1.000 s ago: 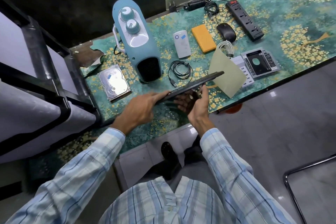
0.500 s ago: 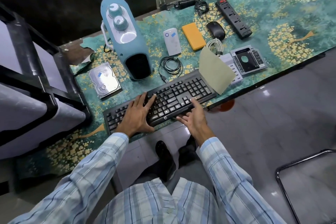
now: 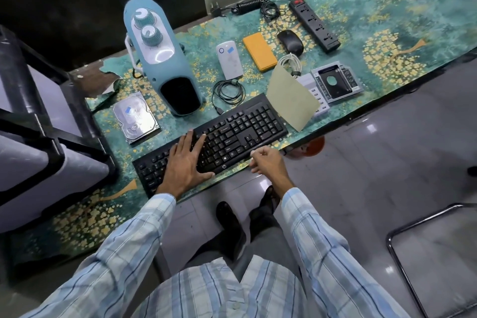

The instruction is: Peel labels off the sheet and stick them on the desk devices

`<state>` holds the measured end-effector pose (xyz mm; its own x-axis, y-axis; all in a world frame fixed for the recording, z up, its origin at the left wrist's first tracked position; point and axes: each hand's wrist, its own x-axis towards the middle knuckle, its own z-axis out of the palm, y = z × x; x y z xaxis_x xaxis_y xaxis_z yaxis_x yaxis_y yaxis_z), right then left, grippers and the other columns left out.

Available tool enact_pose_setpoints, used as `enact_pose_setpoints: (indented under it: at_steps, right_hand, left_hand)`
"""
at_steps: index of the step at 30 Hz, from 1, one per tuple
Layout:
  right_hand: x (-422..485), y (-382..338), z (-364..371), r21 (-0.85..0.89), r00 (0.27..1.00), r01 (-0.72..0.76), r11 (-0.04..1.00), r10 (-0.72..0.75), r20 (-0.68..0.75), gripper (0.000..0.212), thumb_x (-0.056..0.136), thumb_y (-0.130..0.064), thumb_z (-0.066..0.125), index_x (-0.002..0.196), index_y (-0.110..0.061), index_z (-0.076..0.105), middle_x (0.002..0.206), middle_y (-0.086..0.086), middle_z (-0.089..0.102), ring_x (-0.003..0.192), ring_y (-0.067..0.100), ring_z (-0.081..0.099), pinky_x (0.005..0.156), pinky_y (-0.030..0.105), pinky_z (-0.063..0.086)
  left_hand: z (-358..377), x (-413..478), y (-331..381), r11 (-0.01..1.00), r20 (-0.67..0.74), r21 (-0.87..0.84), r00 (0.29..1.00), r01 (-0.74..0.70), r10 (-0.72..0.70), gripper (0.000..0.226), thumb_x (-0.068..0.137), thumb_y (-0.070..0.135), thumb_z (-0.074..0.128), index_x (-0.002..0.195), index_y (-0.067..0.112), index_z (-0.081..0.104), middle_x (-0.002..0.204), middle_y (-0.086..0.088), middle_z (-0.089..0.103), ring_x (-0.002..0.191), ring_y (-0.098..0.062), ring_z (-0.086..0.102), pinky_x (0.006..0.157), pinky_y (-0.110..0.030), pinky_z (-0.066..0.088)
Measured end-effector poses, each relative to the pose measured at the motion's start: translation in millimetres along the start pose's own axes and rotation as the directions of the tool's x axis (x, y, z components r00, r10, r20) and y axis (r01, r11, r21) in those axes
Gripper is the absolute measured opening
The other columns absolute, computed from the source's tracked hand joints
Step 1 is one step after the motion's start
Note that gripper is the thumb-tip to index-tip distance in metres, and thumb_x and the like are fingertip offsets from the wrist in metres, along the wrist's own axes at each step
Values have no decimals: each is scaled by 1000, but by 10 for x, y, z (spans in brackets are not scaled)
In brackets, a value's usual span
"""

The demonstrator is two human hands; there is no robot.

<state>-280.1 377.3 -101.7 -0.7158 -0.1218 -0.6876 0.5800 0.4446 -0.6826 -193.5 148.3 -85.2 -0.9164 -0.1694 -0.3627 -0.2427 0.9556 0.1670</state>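
Head view: my left hand (image 3: 185,162) lies flat, fingers straight, on the keyboard's (image 3: 232,134) left half; my right hand (image 3: 267,162), loosely curled and apparently empty at its near edge, is nearer the label sheet (image 3: 291,100) at the keyboard's right end, propped on a white hub (image 3: 321,107), long axis crossing the keyboard's.

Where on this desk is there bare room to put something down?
Free: the mat right of the power strip and drive caddy; the near-left corner, bordered by hard drive and keyboard. Crowded: the middle, from heater to power strip.
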Motion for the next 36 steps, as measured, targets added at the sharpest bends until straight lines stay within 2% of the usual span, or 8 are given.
enact_pose_setpoints:
  at_steps: [5, 8, 14, 18, 23, 30, 34, 36]
  right_hand:
    - [109, -240, -368, -39, 923, 250, 967, -250, -292, 2, 94, -21, 66, 96, -21, 64, 89, -3, 72, 82, 19, 72, 73, 32, 61]
    - [203, -471, -593, -105, 848, 342, 934, -355, -394, 13, 94, -14, 66, 105, -17, 60, 90, -10, 62, 84, 15, 66, 70, 23, 56]
    - [492, -742, -848, -340, 715, 397, 853, -519, -468, 48, 86, -24, 65, 131, -19, 51, 135, 5, 57, 103, 30, 68, 83, 46, 63]
    - [666, -845, -929, -352, 774, 356, 866, -484, -408, 57, 87, -18, 69, 141, -14, 50, 137, 13, 59, 117, 32, 63, 95, 41, 57]
    - [736, -845, -979, -257, 827, 343, 903, -420, -374, 22, 90, -9, 61, 112, -9, 68, 104, 9, 71, 93, 23, 64, 88, 47, 59]
    - [317, -766, -1225, 284, 953, 301, 910, -291, -79, 26, 78, -24, 61, 89, -3, 74, 83, 17, 71, 75, 21, 62, 64, 35, 49]
    - [198, -577, -1509, 489, 987, 157, 858, -158, -40, 13, 67, -19, 56, 55, -21, 61, 62, 0, 51, 65, 20, 46, 57, 34, 36]
    - [182, -467, -1680, 526, 991, 135, 840, -118, -66, 4, 67, -19, 58, 64, -18, 60, 66, 5, 49, 65, 22, 44, 56, 34, 35]
  left_hand:
    - [-43, 45, 156, 993, -65, -115, 997, -35, 27, 100, 76, 63, 73, 158, 26, 28, 166, -13, 21, 152, -33, 23, 122, -54, 23]
    - [-41, 75, 296, 979, -98, -197, 995, -54, 35, 88, 82, 65, 66, 154, 25, 36, 162, -13, 32, 149, -32, 32, 120, -54, 28]
    - [-16, 53, 543, 955, -136, -257, 984, -149, 117, 69, 89, 56, 64, 146, 21, 49, 155, -10, 45, 142, -28, 43, 116, -49, 35]
    - [-14, 32, 616, 944, -135, -296, 985, -147, 111, 66, 89, 52, 66, 146, 22, 50, 152, -6, 48, 140, -24, 45, 116, -47, 37]
    - [-128, 130, 753, 923, -133, -343, 982, -172, 134, 69, 86, 47, 67, 148, 25, 45, 153, 0, 46, 138, -19, 46, 111, -46, 44]
    - [-493, 561, 1644, 858, -195, -394, 942, -330, 273, 106, 77, 55, 78, 160, 27, 18, 163, 0, 28, 145, -19, 37, 109, -34, 39]
    - [-499, 704, 2216, 840, -219, -343, 905, -421, 365, 64, 87, 51, 65, 144, 28, 47, 132, 4, 60, 107, -17, 63, 84, -40, 56]
    - [-460, 740, 2398, 845, -200, -329, 905, -422, 375, 48, 89, 49, 57, 133, 28, 57, 110, 4, 71, 89, -20, 68, 70, -39, 54]
